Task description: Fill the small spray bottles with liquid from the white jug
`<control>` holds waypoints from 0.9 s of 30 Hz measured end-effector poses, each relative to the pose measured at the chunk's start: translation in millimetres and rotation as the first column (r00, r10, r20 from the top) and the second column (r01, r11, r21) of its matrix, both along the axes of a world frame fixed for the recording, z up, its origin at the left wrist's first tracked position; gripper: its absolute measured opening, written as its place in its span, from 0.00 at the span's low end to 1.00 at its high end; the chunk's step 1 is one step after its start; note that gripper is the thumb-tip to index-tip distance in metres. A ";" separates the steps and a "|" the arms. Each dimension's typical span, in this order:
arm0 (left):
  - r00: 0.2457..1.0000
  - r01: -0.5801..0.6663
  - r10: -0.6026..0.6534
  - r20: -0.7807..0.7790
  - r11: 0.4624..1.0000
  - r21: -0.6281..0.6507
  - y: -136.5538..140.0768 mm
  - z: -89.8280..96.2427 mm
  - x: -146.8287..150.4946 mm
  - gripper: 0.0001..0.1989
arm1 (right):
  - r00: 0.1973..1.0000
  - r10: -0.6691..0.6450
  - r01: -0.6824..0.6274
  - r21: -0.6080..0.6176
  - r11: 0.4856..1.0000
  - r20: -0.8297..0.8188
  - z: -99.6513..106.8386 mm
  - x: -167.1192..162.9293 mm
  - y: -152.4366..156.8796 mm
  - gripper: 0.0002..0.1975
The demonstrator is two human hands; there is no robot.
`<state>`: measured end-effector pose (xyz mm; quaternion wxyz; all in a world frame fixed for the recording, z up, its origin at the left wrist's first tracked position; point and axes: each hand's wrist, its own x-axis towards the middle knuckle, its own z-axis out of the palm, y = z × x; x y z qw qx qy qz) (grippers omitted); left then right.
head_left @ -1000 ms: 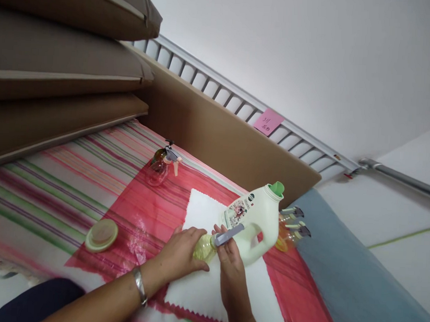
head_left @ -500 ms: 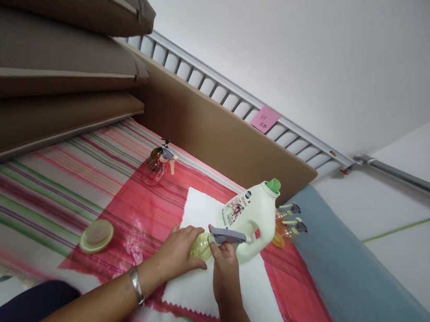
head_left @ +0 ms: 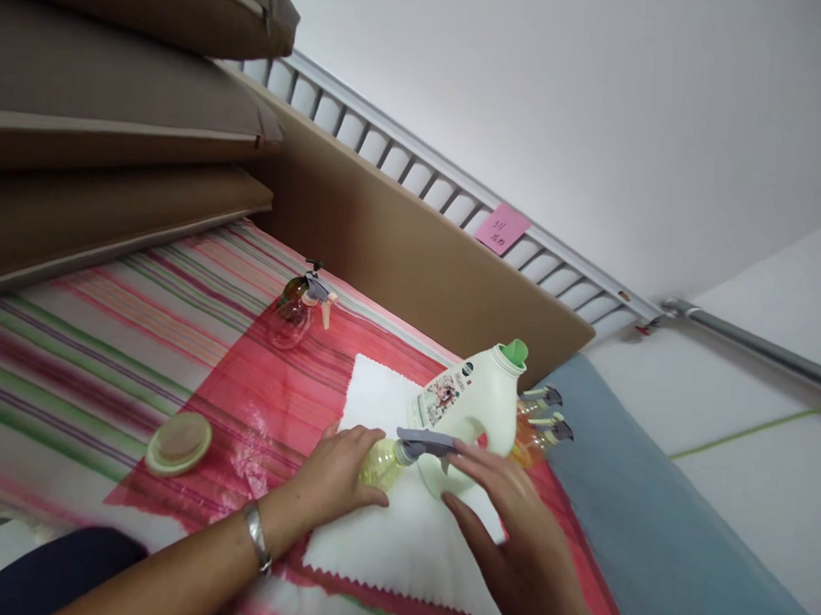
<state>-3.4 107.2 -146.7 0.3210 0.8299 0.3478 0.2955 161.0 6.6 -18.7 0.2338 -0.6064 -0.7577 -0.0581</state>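
A clear spray bottle (head_left: 380,464) with yellow tint and a grey trigger head stands tilted over the white cloth (head_left: 398,545). My left hand (head_left: 339,476) is wrapped round its body from the left, with a silver bracelet on the wrist. To the right, my right hand (head_left: 510,515) has its thumb and fingers apart. Its fingertips are at the nozzle end of the trigger head; whether they touch it I cannot tell. Just behind stands a big pale green jug (head_left: 478,394) with a handle, a label and a green spout.
A round green lid (head_left: 178,444) lies on the red sheet at left. A clear spray bottle (head_left: 292,324) and a dark bottle stand near the brown board (head_left: 414,243). More spray bottles (head_left: 538,433) sit behind the jug. Stacked cushions (head_left: 120,81) rise at upper left.
My right hand has come off the trigger head's neck, moved right and spread its fingers. My left hand keeps hold of the spray bottle. The view has shifted slightly.
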 end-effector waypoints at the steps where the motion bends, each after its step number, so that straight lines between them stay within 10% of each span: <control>1: 1.000 -0.003 0.003 0.002 1.000 0.005 -0.3 -0.5 0.1 0.37 | 0.995 0.037 -0.032 -0.050 0.998 0.094 10.6 -4.6 11.1 0.16; 7: 1.000 0.012 -0.012 -0.012 1.000 0.014 -1.4 0.7 -0.8 0.38 | 0.915 0.162 0.053 -0.507 0.860 0.369 28.4 -33.4 68.5 0.22; 15: 0.999 0.021 -0.021 -0.039 1.000 0.014 -2.0 4.6 -1.9 0.38 | 0.914 0.004 0.244 -0.560 0.791 0.405 26.6 -32.3 90.7 0.26; 21: 1.000 0.016 -0.016 -0.019 1.000 0.025 -2.7 3.0 -1.8 0.38 | 0.877 0.298 -0.118 -0.430 0.895 0.378 51.9 -8.8 81.9 0.20; 27: 0.999 0.032 -0.032 -0.033 0.999 0.004 -1.7 2.7 -0.9 0.38 | 0.693 0.571 -0.337 -0.503 0.796 0.440 55.0 4.7 67.0 0.28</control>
